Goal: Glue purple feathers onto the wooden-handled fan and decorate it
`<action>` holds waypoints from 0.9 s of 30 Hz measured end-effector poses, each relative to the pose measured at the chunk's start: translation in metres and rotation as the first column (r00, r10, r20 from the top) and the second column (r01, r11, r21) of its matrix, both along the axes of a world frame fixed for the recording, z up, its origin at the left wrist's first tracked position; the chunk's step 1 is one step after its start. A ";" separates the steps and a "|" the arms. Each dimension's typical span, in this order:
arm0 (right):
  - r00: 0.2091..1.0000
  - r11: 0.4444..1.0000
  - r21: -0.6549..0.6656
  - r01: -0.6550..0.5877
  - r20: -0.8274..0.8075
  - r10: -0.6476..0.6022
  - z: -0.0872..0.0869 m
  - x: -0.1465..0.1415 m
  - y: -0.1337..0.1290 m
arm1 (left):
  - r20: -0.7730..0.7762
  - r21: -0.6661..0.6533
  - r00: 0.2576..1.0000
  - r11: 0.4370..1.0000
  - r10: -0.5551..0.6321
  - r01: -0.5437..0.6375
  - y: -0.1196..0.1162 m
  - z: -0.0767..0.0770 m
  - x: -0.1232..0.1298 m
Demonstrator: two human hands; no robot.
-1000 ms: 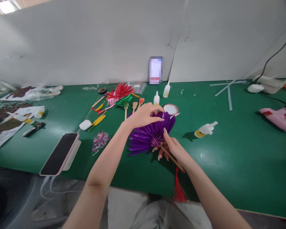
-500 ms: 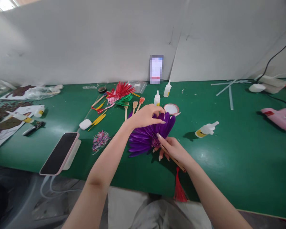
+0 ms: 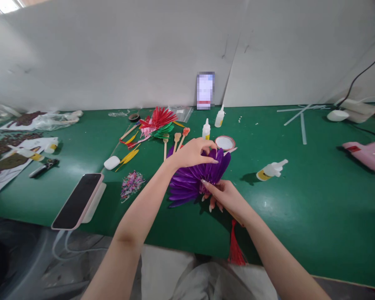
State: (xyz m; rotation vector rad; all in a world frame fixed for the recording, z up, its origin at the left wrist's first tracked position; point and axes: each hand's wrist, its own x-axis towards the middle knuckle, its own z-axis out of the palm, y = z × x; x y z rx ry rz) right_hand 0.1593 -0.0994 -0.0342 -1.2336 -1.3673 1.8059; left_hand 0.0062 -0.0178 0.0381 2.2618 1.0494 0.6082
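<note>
A fan of purple feathers (image 3: 186, 189) is spread above the table in front of me. My right hand (image 3: 226, 196) grips it at the base, with the thumb pressed on the feather roots and the other fingers underneath. The wooden handle is mostly hidden behind this hand, and a red tassel (image 3: 236, 246) hangs below the wrist. Over the fan's upper edge, my left hand (image 3: 193, 152) curls its thumb and fingers round the feathers there. Its fingertips are partly hidden among them.
White glue bottles stand behind the fan (image 3: 206, 130) and to its right (image 3: 270, 171). A round white lid (image 3: 225, 143), wooden sticks (image 3: 176, 141), a red feather bundle (image 3: 159, 118), colourful bits (image 3: 132, 185) and a phone (image 3: 78, 202) lie around. A pink glue gun (image 3: 367, 155) lies far right.
My right thumb has slid left over the base of the feathers, and the hand now covers the handle. The left hand has hardly moved at the upper feathers.
</note>
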 end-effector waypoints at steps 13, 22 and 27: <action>1.000 1.000 -0.004 0.010 0.012 -0.010 -0.002 0.000 0.000 | -0.035 -0.018 0.999 1.000 0.002 -0.002 -0.001 0.000 0.000; 1.000 1.000 -0.019 0.002 0.016 -0.001 0.004 0.000 0.000 | -0.058 0.160 0.995 0.984 0.085 -0.075 0.002 -0.005 -0.001; 1.000 1.000 -0.004 -0.001 0.013 0.001 0.001 0.000 0.000 | -0.051 0.144 0.994 0.986 0.094 -0.086 0.005 -0.008 -0.004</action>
